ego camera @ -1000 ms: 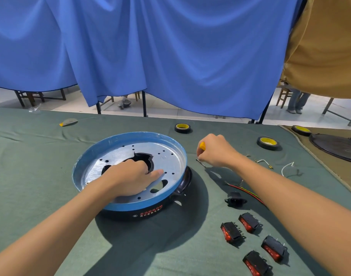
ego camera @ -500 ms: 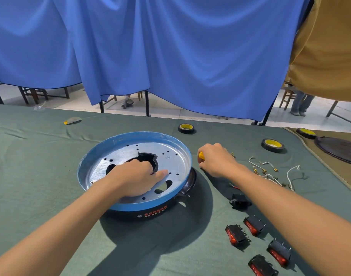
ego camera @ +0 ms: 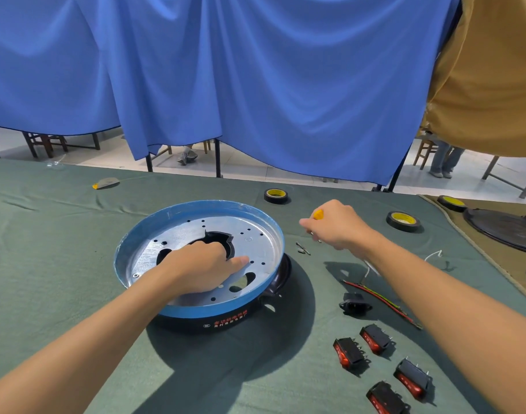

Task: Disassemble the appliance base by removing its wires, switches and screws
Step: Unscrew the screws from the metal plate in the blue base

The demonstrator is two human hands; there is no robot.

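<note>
You have bright, even daylight here. It comes from beyond the blue curtain (ego camera: 255,85), where the floor (ego camera: 255,168) looks washed out. The appliance base (ego camera: 196,312) throws a broad, soft shadow toward you across the desk (ego camera: 46,264). Its metal plate (ego camera: 255,243) shows mild glare. The wide lens bows the desk's far edge and stretches the corners. The focus is sharp.

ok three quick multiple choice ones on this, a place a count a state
1. Where do the red switches lie?
A. on the cloth right of the base
B. inside the base
C. on its rim
2. How many red switches?
A. two
B. four
C. six
3. The right hand?
A. flat on the cloth
B. holds a switch
C. grips a yellow-handled tool

Answers: A, they lie on the cloth beside the base; B, four show; C, its fingers curl round the yellow handle.
</note>
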